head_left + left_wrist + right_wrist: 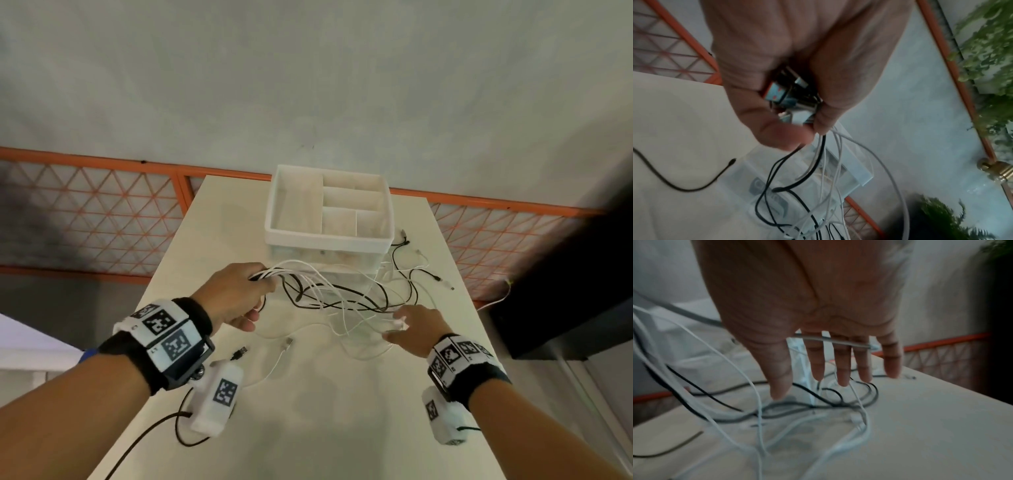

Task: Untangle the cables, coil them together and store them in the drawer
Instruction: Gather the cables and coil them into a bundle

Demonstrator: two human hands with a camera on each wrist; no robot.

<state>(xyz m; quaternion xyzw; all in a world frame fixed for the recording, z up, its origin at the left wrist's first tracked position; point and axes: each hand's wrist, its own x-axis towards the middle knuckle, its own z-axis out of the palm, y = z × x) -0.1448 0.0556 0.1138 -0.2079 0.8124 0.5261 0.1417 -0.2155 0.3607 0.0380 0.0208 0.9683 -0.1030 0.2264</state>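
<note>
A: Fingers, left hand [236, 294]: curled tight round a gathered bunch of plug ends [791, 100], black and white leads trailing out below the fist.

B: Fingers, right hand [416, 330]?

A: Straight and spread, reaching down into the loops. One pale strand lies across them in the right wrist view; no closed grip shows there, though the head view leaves it unclear whether a white bit is nipped at the thumb.

B: Item, cables [342, 301]: location?

A: Strung from the left fist across to the right hand, sagging in crossed loops over the table [308, 428]. Several more ends lie loose to the right of the organiser [329, 205], and two plugs lie near the left wrist.

B: Item, drawer?

A: Clear drawer unit [342, 270] under the white compartment tray, at the far middle of the table. Appears shut, but its front is hazy behind the cables.

B: Progress entry?

A: Judged early to middle. One set of ends collected in one hand: done. Loops remain crossed, so untangling is unfinished. Coiling not begun, nothing stored, drawer not opened as far as can be seen.
</note>
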